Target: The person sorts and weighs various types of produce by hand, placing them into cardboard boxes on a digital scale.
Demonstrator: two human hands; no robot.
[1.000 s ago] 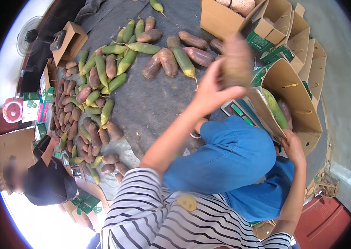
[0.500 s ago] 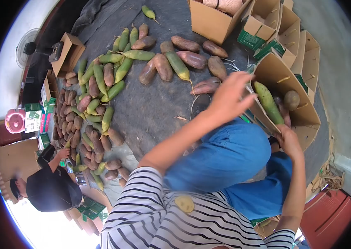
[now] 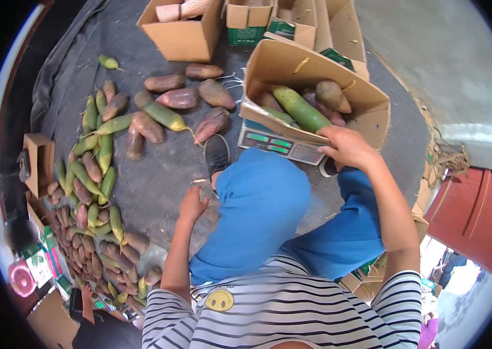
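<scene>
My right hand [image 3: 347,146] has its fingers hooked over the near rim of an open cardboard box [image 3: 368,102]. Inside the box lie a large green radish [image 3: 301,109], a brownish root [image 3: 332,96] and other reddish roots partly hidden by it. Beneath the box is a scale [image 3: 281,144] with lit green displays. My left hand [image 3: 193,205] hangs over the dark floor sheet beside my bent knee, fingers apart and holding nothing. Nearest to it on the floor are a green radish with a yellowish tip [image 3: 164,115] and a reddish root [image 3: 212,124].
A big pile of green and reddish-brown roots [image 3: 86,232] spreads along the left. Several open cardboard boxes [image 3: 182,41] stand at the back, one holding a pink roll. Another person's arm [image 3: 87,305] reaches toward the pile at lower left. My shoe [image 3: 217,154] rests near the scale.
My left hand has swung from above the box down to the left, away from it. My right hand stays on the rim. The view has turned right, showing the scale.
</scene>
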